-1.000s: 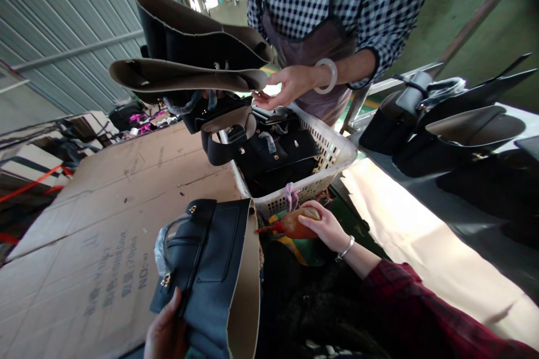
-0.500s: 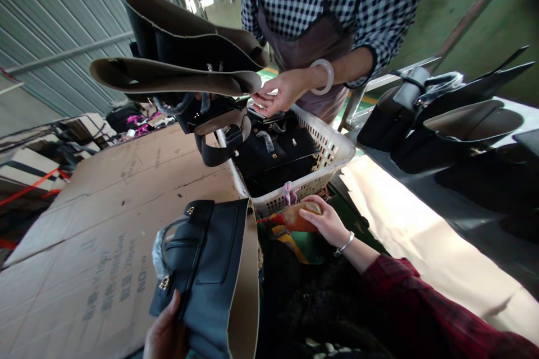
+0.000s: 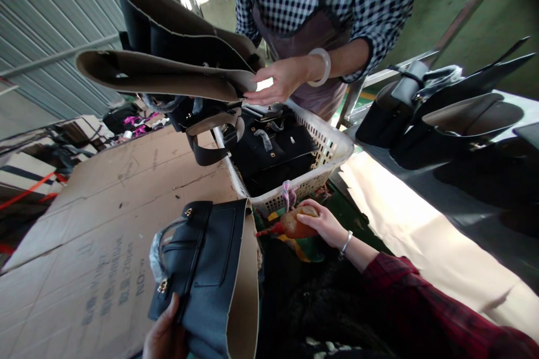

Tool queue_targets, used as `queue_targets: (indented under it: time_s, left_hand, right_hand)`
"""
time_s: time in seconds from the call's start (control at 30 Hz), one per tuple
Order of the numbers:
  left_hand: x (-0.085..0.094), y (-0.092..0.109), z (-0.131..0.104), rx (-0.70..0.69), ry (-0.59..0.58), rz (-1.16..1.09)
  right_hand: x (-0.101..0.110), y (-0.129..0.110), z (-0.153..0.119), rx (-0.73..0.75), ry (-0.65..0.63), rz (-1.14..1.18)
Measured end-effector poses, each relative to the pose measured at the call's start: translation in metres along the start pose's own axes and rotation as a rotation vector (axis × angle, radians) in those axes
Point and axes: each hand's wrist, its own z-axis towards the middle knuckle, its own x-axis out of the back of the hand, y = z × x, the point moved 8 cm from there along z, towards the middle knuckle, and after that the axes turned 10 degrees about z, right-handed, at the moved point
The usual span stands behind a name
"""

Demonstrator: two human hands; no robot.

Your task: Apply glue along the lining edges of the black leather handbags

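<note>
In my left hand [image 3: 165,330] is a black handbag [image 3: 214,269], lying on its side at the front edge of the cardboard. Its beige-lined open end faces right, and its handle is wrapped in clear plastic. My left thumb presses on the bag; the other fingers are hidden beneath it. My right hand [image 3: 322,221] is closed around an orange-brown squeeze bottle [image 3: 297,224] with a red nozzle. The nozzle tip points left, close to the upper part of the bag's open edge; whether it touches, I cannot tell.
Across from me a co-worker's hand [image 3: 286,79] holds several unfinished black bags [image 3: 168,76]. Below is a white plastic basket [image 3: 332,148] with black bags inside. Cardboard [image 3: 101,207] covers the surface at left. More black bags [image 3: 455,123] stand at right beside a beige sheet [image 3: 400,213].
My right hand and the bottle have shifted slightly, and the nozzle now angles a little lower at the bag's edge. The co-worker's bags have moved slightly left and up.
</note>
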Motion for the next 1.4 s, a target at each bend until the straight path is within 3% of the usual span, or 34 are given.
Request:
queue_targets:
  time_s: [0.2,0.33,0.5,0.77,1.13,1.23,1.4]
  left_hand:
    - [0.001,0.001,0.001,-0.019,0.007,0.015]
    - [-0.004,0.004,-0.006,-0.007,0.019,-0.020]
    - [-0.005,0.010,-0.011,-0.067,0.031,-0.014]
    - [-0.004,0.003,-0.004,-0.018,-0.022,0.000]
    - [-0.007,0.013,-0.008,-0.146,-0.006,0.034]
    - [-0.009,0.016,-0.009,-0.183,-0.029,0.014]
    - [-0.005,0.011,-0.004,-0.114,-0.016,-0.004]
  right_hand:
    - [0.010,0.003,0.000,-0.002,0.064,-0.003]
    - [0.005,0.003,0.003,-0.017,0.090,0.135]
    - [-0.001,0.002,0.011,-0.004,0.103,0.136]
    - [-0.004,0.011,0.004,-0.074,0.018,0.124]
    - [-0.015,0.025,-0.023,-0.213,-0.107,0.225]
    - [-0.011,0.024,-0.023,-0.197,-0.067,0.220]
    - [0.001,0.020,-0.014,-0.144,0.060,0.243]
